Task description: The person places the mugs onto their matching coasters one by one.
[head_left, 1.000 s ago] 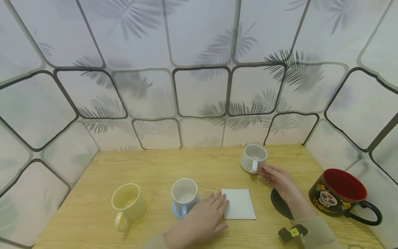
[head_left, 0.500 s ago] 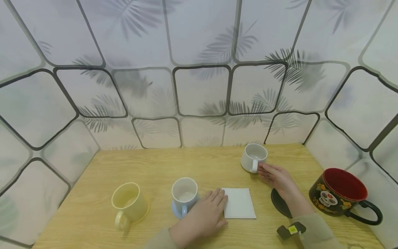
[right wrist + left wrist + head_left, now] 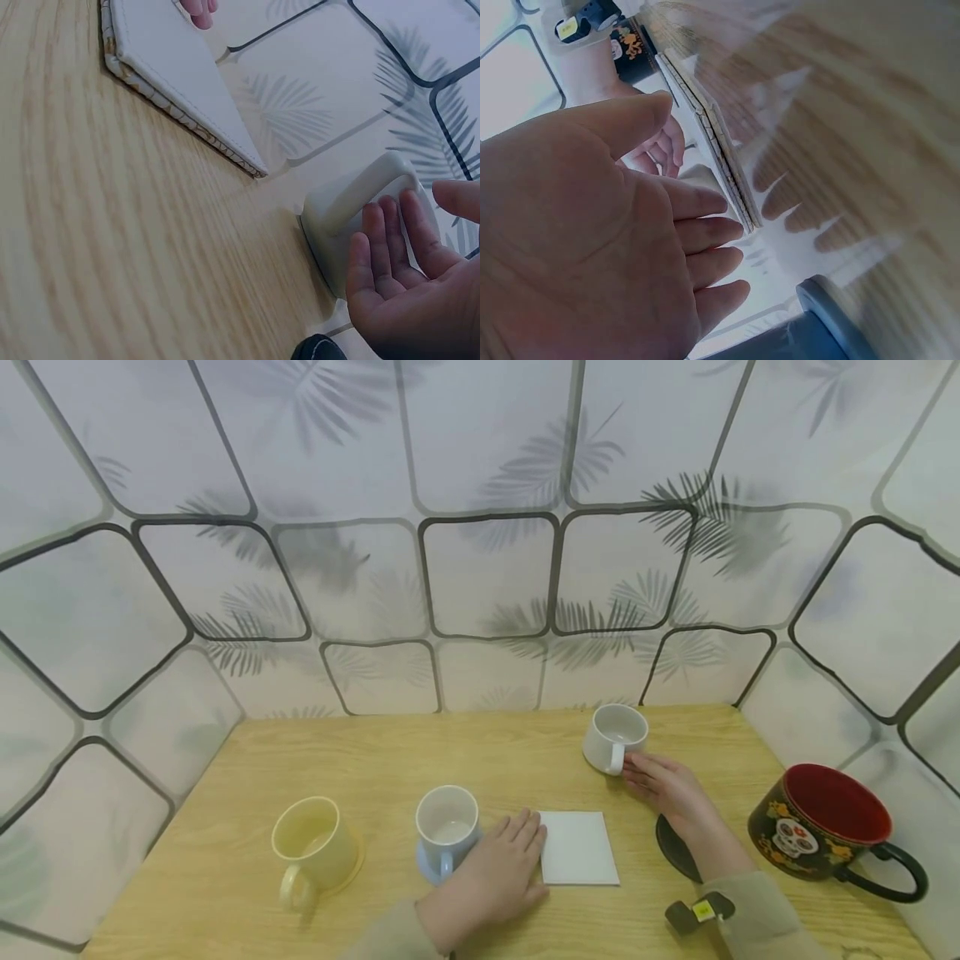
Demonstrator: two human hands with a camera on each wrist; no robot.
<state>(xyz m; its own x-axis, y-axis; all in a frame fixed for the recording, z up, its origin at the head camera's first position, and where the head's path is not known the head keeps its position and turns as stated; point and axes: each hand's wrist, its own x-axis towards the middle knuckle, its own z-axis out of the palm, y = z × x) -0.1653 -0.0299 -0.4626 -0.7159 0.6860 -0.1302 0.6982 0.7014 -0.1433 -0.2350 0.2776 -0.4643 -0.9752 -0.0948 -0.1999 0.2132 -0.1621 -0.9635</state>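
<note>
Flat white square coasters with stitched edges point(image 3: 579, 849), stacked in layers, lie mid-table. My left hand point(image 3: 501, 868) is beside their left edge, palm toward them and fingers straight; in the left wrist view its fingertips point(image 3: 724, 229) are right at the stack's side. A white cup point(image 3: 611, 739) stands upright farther back, handle toward me. My right hand point(image 3: 671, 793) is at that cup's right, fingertips right at the handle point(image 3: 371, 191), fingers slightly bent and thumb apart. Close behind my left hand stands a white-and-blue cup point(image 3: 447, 818) on a blue coaster point(image 3: 427, 865).
A yellow cup point(image 3: 315, 843) sits on a yellow coaster point(image 3: 352, 872) at left. On the right stands a large black skull-patterned mug point(image 3: 795, 843) with a red inside. A black round coaster point(image 3: 671, 850) lies partly under my right forearm. Patterned cloth walls point(image 3: 487, 585) enclose the table.
My left hand has drawn its fingers together and moved slightly back from over the coasters' edge. My right fingertips have come a little closer to the white cup's handle. The cups have stayed put.
</note>
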